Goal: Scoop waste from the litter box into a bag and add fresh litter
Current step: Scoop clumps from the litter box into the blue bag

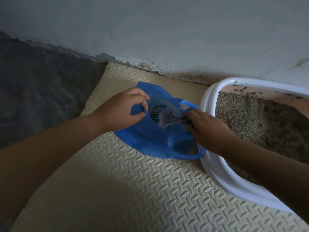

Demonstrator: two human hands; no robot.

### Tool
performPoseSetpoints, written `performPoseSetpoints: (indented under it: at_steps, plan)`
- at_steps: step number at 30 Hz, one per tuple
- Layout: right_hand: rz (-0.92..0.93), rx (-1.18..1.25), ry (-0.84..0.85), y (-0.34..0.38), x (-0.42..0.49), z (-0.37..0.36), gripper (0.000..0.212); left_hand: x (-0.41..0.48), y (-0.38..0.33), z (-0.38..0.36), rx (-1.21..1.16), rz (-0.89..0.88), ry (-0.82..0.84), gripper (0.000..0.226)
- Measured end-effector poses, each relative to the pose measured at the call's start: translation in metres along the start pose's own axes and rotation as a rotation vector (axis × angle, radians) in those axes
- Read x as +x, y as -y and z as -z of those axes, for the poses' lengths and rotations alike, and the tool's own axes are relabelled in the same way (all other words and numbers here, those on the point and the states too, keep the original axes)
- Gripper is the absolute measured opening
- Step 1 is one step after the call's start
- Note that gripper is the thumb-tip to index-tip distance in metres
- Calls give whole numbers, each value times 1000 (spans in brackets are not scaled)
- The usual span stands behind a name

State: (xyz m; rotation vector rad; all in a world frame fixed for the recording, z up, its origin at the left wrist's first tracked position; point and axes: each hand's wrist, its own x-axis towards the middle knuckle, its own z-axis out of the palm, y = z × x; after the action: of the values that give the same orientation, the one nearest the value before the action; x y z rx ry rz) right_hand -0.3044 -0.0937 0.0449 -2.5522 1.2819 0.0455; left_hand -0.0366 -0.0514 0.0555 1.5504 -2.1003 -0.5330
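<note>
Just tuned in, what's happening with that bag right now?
A person is kneeling or leaning over a cream foam mat beside the white litter box. The left hand pinches the rim of a blue plastic bag to hold it open. The right hand holds a slotted scoop inside the bag, with a grey clump on it. The box holds litter, piled unevenly.

Bare cream mat (pixel 117 190) lies wide open in front, plenty of room there. Up ahead the blue bag (pixel 150 139) sits hard against the white litter box (pixel 217 173) rim on the right, and the wall (pixel 167 30) closes off everything behind.
</note>
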Motion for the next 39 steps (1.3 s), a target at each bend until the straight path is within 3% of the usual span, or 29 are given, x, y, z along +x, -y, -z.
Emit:
performPoseSetpoints:
  at_steps: [13, 20, 30, 39]
  plan:
    - [5, 68, -22, -12, -6, 4, 29, 2, -2, -3, 14, -2, 24, 16]
    - [-54, 380, 98, -28, -14, 20, 20, 5, -7, -8, 19, 15, -9, 12]
    - [-19, 702, 15, -59, -45, 27, 25, 14, -14, -16, 13, 77, -67, 14]
    - [-190, 1055, -89, -79, -78, 31, 30, 24, -27, -34, 129, -8, 47, 13]
